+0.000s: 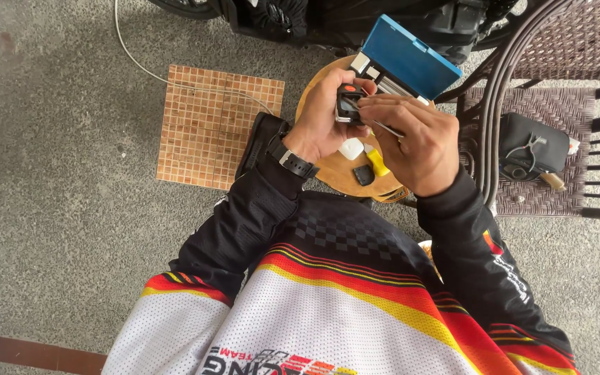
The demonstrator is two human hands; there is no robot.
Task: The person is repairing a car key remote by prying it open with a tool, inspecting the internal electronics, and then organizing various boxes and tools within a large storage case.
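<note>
I see left hand (324,118) gripping black key fob (349,103), right hand (411,139) pinching thin metal tool (383,126); tip may slip, fob drops onto round wooden stool (342,173).

The left hand (324,121) grips a small black key fob (348,104) with an orange button, held above a round wooden stool (328,170). The right hand (414,139) pinches a thin metal tool (382,126) whose tip meets the fob. On the stool, below the hands, lie a white piece (351,148), a yellow-handled tool (378,164) and a small black part (363,175). An open blue case (411,57) stands at the stool's far edge. A black pouch (532,144) rests on a woven chair (557,104) beside it.
</note>
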